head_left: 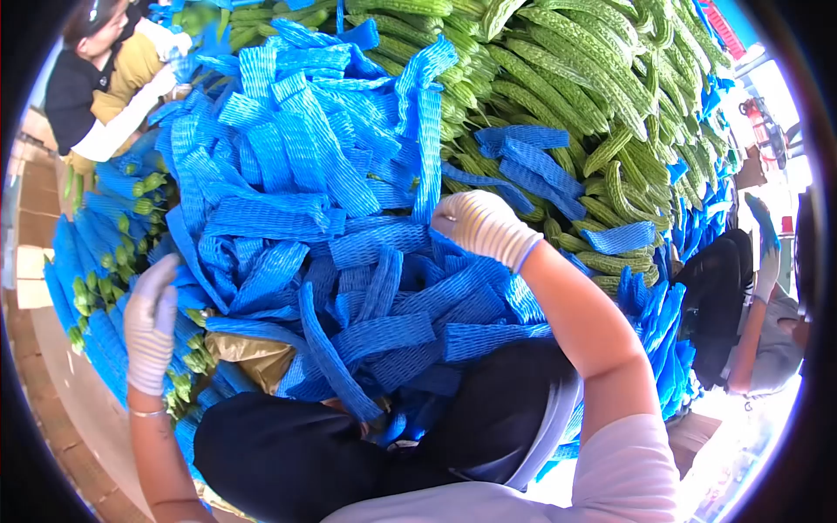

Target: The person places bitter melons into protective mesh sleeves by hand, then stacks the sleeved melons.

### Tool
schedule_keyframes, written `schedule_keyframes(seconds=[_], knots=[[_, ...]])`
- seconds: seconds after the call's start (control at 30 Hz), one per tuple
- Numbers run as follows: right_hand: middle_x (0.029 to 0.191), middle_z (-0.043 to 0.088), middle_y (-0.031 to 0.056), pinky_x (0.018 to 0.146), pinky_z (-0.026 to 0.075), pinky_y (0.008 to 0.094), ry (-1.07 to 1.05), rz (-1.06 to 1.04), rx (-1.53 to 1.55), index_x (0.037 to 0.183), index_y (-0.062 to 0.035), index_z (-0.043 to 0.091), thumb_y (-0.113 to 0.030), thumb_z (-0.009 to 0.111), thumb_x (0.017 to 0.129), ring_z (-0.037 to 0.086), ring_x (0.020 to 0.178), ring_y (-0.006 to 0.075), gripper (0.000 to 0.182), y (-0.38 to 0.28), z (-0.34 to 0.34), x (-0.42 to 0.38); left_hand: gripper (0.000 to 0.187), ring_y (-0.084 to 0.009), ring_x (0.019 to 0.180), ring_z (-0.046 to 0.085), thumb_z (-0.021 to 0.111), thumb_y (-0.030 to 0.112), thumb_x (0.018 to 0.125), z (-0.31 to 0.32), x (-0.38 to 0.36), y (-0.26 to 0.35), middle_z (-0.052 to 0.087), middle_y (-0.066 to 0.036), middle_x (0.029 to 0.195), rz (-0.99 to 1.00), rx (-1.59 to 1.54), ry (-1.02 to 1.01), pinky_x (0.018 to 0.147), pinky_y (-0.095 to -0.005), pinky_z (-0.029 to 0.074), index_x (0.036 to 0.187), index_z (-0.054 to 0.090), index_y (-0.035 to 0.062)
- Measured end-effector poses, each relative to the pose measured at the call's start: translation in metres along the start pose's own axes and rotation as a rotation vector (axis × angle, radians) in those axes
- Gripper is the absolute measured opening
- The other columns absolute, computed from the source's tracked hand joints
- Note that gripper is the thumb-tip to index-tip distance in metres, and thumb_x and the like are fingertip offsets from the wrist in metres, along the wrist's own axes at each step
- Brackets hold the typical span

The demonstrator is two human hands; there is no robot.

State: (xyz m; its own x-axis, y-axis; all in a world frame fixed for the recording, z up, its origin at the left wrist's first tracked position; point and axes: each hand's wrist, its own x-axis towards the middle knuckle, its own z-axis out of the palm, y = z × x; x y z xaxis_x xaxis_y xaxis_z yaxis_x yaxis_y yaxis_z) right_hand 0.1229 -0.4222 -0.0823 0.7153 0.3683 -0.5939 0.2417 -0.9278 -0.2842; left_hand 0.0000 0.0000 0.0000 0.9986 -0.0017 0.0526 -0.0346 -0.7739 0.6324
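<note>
My right hand (488, 229), in a striped glove, is closed at the right edge of a heap of blue foam net sleeves (288, 148). Its fingertips are beside the lower end of one upright sleeve (427, 157); whether they grip it is hidden. On the left, my left hand (150, 331), gloved too, has its fingers stretched upward and holds nothing. Beside it lie rows of green bitter melons (113, 261) with blue sleeves on them, their ends showing. More loose sleeves (384, 336) cover the area before my knees.
Bare bitter melons (567, 78) are piled high at the back right, with a few sleeves (532, 161) on top. A co-worker (105, 78) is at the upper left, another person (758, 331) at the right. A brown wrapper (253, 353) lies by my knee.
</note>
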Motion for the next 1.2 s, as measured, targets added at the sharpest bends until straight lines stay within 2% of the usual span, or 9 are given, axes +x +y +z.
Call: schedule_keyframes(seconds=[0.07, 0.1, 0.17, 0.23, 0.33, 0.57, 0.83, 1.03, 1.2], knots=[[0.106, 0.066, 0.0173, 0.086, 0.05, 0.0377, 0.102, -0.086, 0.219, 0.116, -0.0061, 0.061, -0.038, 0.063, 0.08, 0.063, 0.099, 0.0317, 0.048, 0.001, 0.004, -0.003, 0.03, -0.0306, 0.104, 0.06, 0.055, 0.013, 0.09, 0.01, 0.018, 0.049, 0.061, -0.016, 0.114, 0.128, 0.09, -0.168, 0.092, -0.0352, 0.045, 0.117, 0.059, 0.0022], [0.099, 0.069, 0.0144, 0.083, 0.051, 0.0385, 0.489, -0.161, 0.031, 0.105, -0.0058, 0.066, -0.036, 0.064, 0.081, 0.065, 0.093, 0.0322, 0.039, 0.005, 0.007, 0.003, 0.031, -0.0314, 0.105, 0.059, 0.054, 0.014, 0.089, 0.008, 0.021, 0.081, 0.061, -0.017, 0.115, 0.262, 0.15, -0.146, 0.093, -0.036, 0.044, 0.117, 0.059, 0.0018], [0.096, 0.07, 0.0106, 0.083, 0.051, 0.0414, 0.487, 0.034, -0.123, 0.099, -0.0068, 0.069, -0.038, 0.064, 0.081, 0.066, 0.089, 0.0338, 0.037, 0.009, 0.054, 0.006, 0.033, -0.0345, 0.105, 0.059, 0.058, 0.017, 0.087, 0.015, 0.014, 0.121, 0.061, -0.018, 0.113, 0.37, 0.153, -0.303, 0.091, -0.0385, 0.046, 0.115, 0.06, 0.0021], [0.096, 0.07, 0.0093, 0.083, 0.051, 0.042, -0.007, 0.138, -0.32, 0.101, -0.0073, 0.069, -0.034, 0.062, 0.084, 0.066, 0.09, 0.0341, 0.032, 0.012, 0.062, 0.015, 0.032, -0.0346, 0.103, 0.06, 0.059, 0.016, 0.085, 0.018, 0.004, 0.155, 0.062, -0.018, 0.112, 0.521, 0.199, -0.409, 0.09, -0.0392, 0.047, 0.114, 0.061, 0.0025], [0.097, 0.069, 0.0107, 0.08, 0.052, 0.0396, 0.289, -0.01, -0.098, 0.102, -0.0082, 0.069, -0.024, 0.062, 0.085, 0.066, 0.09, 0.0329, 0.025, -0.027, 0.015, -0.041, 0.03, -0.0349, 0.093, 0.063, 0.062, 0.014, 0.084, 0.018, -0.014, 0.187, 0.064, -0.016, 0.104, 0.596, 0.124, -0.286, 0.082, -0.0389, 0.051, 0.112, 0.062, 0.0039], [0.114, 0.063, 0.016, 0.081, 0.051, 0.0399, 1.166, -0.699, 0.129, 0.116, -0.0045, 0.061, -0.019, 0.064, 0.083, 0.064, 0.095, 0.0317, 0.036, -0.123, -0.019, -0.169, 0.03, -0.0125, 0.09, 0.062, 0.058, 0.01, 0.092, 0.034, -0.039, 0.207, 0.063, -0.005, 0.103, -0.027, -0.811, -0.369, 0.072, -0.0251, 0.051, 0.12, 0.051, 0.0036], [0.128, 0.052, 0.0262, 0.101, 0.041, 0.0373, 0.924, -0.807, 0.777, 0.131, 0.0052, 0.046, -0.03, 0.066, 0.086, 0.05, 0.121, 0.0362, 0.061, -0.132, 0.019, -0.197, 0.019, -0.0084, 0.08, 0.056, 0.059, 0.007, 0.09, 0.051, -0.058, 0.215, 0.056, 0.0, 0.088, 0.048, -0.8, -0.203, 0.071, -0.0251, 0.048, 0.108, 0.053, 0.0063], [0.13, 0.05, 0.0267, 0.101, 0.04, 0.038, 0.966, -0.777, 0.671, 0.132, 0.0073, 0.043, -0.028, 0.063, 0.089, 0.05, 0.121, 0.0374, 0.06, -0.119, 0.036, -0.181, 0.009, -0.0039, 0.072, 0.052, 0.062, 0.011, 0.09, 0.072, -0.049, 0.219, 0.059, 0.002, 0.082, 0.03, -0.832, -0.169, 0.062, -0.0206, 0.042, 0.093, 0.056, 0.0043], [0.126, 0.055, 0.015, 0.098, 0.04, 0.0275, 0.382, -0.664, 1.427, 0.136, 0.0052, 0.04, -0.02, 0.058, 0.094, 0.053, 0.114, 0.0202, 0.052, -0.105, 0.039, -0.16, 0.004, -0.0049, 0.064, 0.052, 0.057, 0.009, 0.091, 0.078, -0.04, 0.209, 0.056, 0.001, 0.07, 0.04, -0.552, -0.271, 0.057, -0.0193, 0.041, 0.088, 0.056, 0.0059]])
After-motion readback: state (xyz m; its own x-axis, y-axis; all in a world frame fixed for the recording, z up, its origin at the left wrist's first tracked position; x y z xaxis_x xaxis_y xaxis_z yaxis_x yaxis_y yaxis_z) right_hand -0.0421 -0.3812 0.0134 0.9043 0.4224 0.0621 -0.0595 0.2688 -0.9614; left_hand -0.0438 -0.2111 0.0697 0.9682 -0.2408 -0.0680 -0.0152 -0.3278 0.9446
